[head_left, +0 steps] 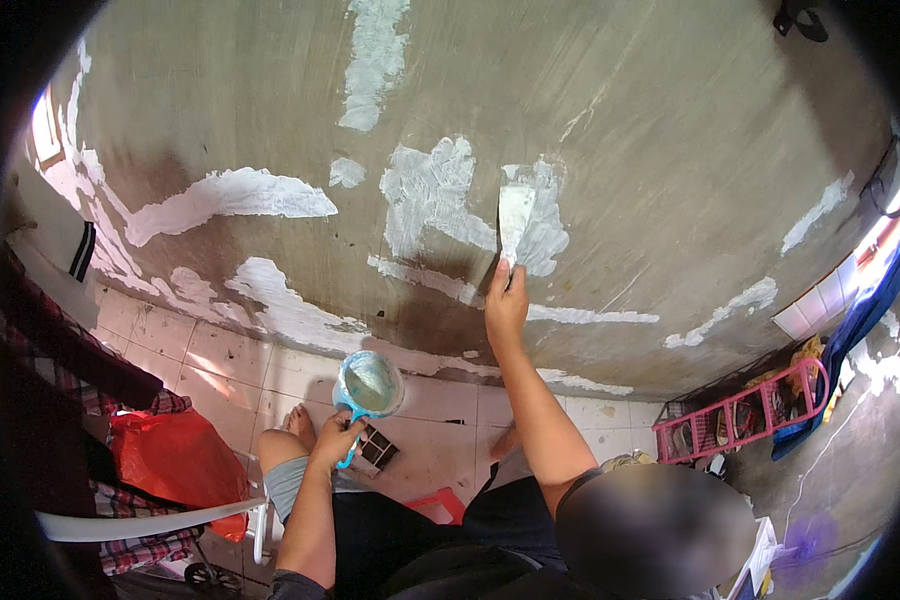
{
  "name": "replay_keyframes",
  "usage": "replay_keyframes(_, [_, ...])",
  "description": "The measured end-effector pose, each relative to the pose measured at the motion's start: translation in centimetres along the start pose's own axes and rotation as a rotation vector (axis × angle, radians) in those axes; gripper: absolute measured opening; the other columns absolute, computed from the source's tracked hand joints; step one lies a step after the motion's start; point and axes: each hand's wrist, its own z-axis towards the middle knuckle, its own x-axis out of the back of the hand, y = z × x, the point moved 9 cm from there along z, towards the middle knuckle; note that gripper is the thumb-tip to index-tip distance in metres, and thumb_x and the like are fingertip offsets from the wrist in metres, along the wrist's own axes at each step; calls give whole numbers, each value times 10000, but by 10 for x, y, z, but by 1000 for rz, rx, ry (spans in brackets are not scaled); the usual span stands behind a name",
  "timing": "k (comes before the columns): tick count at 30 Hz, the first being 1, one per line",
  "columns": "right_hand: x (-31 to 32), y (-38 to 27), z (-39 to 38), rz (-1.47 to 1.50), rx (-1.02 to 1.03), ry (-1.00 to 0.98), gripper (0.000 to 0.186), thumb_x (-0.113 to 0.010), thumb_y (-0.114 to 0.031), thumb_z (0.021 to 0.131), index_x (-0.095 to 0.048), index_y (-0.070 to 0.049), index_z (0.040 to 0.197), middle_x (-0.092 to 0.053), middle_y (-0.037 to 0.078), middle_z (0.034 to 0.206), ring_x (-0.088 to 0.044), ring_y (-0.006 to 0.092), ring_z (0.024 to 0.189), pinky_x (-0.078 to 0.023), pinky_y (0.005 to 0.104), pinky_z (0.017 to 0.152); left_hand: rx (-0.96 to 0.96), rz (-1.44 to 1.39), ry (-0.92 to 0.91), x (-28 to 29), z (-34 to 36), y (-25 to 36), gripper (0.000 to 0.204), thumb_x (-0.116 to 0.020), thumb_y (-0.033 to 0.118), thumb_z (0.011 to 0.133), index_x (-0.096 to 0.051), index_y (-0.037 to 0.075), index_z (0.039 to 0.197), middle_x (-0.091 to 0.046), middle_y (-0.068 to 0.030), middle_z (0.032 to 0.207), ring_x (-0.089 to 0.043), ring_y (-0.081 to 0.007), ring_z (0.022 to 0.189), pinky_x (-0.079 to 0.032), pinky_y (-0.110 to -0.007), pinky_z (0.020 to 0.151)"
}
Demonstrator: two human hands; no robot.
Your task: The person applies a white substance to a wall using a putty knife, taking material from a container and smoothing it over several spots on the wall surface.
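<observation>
In my right hand (507, 305) is a putty knife (516, 208), gripped by its handle with the blade up. Its wide blade, smeared white, lies against the grey wall (270, 120) over a fresh-looking white patch (548, 230). Another rough white patch (428, 190) is just left of the blade. Lower down, my left hand (336, 440) is closed round the handle of a light-blue dipper (381, 404), held above the floor away from the wall. Whitish putty (368, 375) coats the inside of the dipper.
Tiled floor (210, 350) meets the wall's foot. To the left are a red plastic bag (175, 460), checked cloth (150, 560) and a white curved bar (150, 525). A pink rack (740, 430) stands right, beside blue cloth (850, 340). Dark debris (377, 450) lies near my feet.
</observation>
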Motion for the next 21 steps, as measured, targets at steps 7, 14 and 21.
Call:
replay_keyframes(7, [-6,54,-29,68,-67,-17,439,-428,-420,1051,-508,6,984,-573,224,736,-571,395,713,-444,471,669,-9,-22,-24,-3,9,-16,283,-675,332,929,-631,53,910,-666,-43,735,-577,-116,493,-411,-262,447])
replay_keyframes(14, [7,-7,8,51,38,18,443,-416,-419,1051,-519,11,1024,-600,309,821,-554,531,795,-430,530,715,-3,5,-17,-2,8,-8,260,-671,306,936,-630,50,918,-664,-52,722,-575,-129,484,-408,-286,435])
replay_keyframes(21, [-16,81,-30,-38,3,-9,468,-410,-440,1056,-512,8,968,-573,146,681,-586,267,615,-461,413,607,-44,6,-12,-3,10,-10,281,-666,340,937,-637,60,925,-666,-32,734,-581,-116,490,-389,-263,416])
